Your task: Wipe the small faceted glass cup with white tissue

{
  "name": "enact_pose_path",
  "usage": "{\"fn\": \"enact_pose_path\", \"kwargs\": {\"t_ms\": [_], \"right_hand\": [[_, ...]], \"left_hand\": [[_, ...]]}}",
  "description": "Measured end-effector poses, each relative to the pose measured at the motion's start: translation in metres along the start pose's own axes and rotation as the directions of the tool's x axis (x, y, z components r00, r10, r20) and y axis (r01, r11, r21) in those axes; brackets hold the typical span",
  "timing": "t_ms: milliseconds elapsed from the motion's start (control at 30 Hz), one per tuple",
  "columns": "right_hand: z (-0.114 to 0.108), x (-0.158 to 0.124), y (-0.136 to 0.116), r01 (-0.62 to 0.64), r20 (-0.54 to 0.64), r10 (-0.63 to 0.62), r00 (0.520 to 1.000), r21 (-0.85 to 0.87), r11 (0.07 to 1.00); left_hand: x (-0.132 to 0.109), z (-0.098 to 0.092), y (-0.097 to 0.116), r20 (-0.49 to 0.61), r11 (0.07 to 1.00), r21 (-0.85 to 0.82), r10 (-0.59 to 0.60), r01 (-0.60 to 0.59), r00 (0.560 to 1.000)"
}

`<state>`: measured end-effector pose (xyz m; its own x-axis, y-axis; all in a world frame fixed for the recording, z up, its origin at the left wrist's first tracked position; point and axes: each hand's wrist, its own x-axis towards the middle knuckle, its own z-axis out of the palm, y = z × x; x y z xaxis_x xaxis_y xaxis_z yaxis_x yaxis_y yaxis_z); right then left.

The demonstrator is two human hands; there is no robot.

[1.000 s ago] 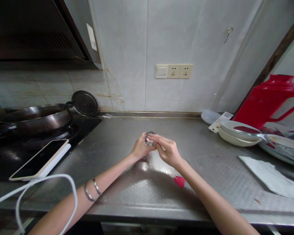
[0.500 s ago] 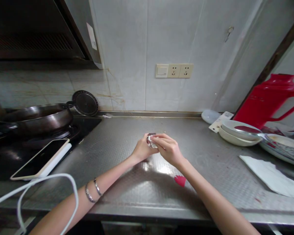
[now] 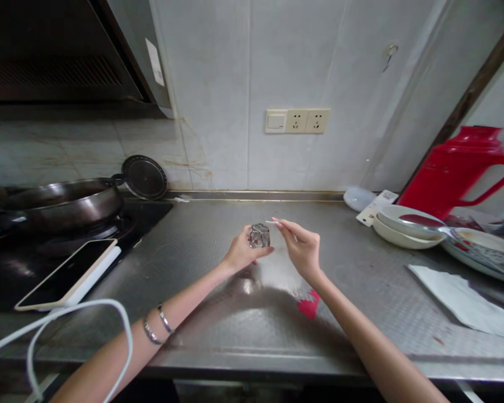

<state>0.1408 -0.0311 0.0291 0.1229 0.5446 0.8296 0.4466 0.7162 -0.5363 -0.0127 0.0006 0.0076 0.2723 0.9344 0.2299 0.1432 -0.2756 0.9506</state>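
Over the middle of the metal counter, my left hand (image 3: 238, 251) is closed around a small clear, shiny faceted object (image 3: 260, 235) that looks like glass. Its thumb runs along the near side of the object. Just to the right, my right hand (image 3: 304, 246) pinches a thin white stick (image 3: 272, 223) between thumb and fingertips. The stick points left, close to the upper right of the clear object; whether they touch I cannot tell. On the counter below my right hand shows a jagged pinkish-red patch (image 3: 308, 307).
At left, a phone (image 3: 67, 274) and a steel pan (image 3: 67, 204) are by the black cooktop, with a white cable (image 3: 88, 302) looping over my left forearm. Stacked bowls (image 3: 407, 238), a red thermos (image 3: 453, 173) and a white paper sheet (image 3: 462, 299) lie right.
My right hand has drawn back to the right from the clear object, bringing the white stick into view. The clear object is now more exposed in my left hand.
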Motion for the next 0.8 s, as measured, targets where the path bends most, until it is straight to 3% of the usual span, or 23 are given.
{"fn": "enact_pose_path", "kwargs": {"t_ms": [233,400,533,633,700,800], "right_hand": [[0.005,-0.006,0.003,0.102,0.16,-0.112,0.981,0.066,0.993],[0.003,-0.004,-0.002,0.143,0.187,-0.147,0.971,0.031,0.989],[0.001,-0.001,0.002,-0.028,0.054,0.028,0.998,0.005,1.0],[0.002,0.002,0.008,-0.206,-0.08,0.209,0.975,0.044,0.977],[0.003,0.003,0.01,-0.303,-0.03,0.308,0.951,0.107,0.947],[0.006,0.004,0.008,-0.464,0.206,0.422,0.883,0.248,0.85]], "left_hand": [[-0.002,-0.001,0.012,0.025,0.98,-0.193,-0.051,0.055,0.998],[0.003,-0.006,0.009,-0.033,0.985,-0.165,-0.049,0.043,0.998],[0.005,-0.006,-0.001,-0.033,0.999,-0.049,0.006,-0.008,0.999],[-0.001,-0.001,-0.005,0.021,0.996,0.043,0.077,-0.078,0.997],[-0.006,0.002,-0.004,0.055,0.987,0.074,0.136,-0.14,0.989],[-0.01,0.005,0.0,0.05,0.977,0.077,0.194,-0.197,0.98]]}}
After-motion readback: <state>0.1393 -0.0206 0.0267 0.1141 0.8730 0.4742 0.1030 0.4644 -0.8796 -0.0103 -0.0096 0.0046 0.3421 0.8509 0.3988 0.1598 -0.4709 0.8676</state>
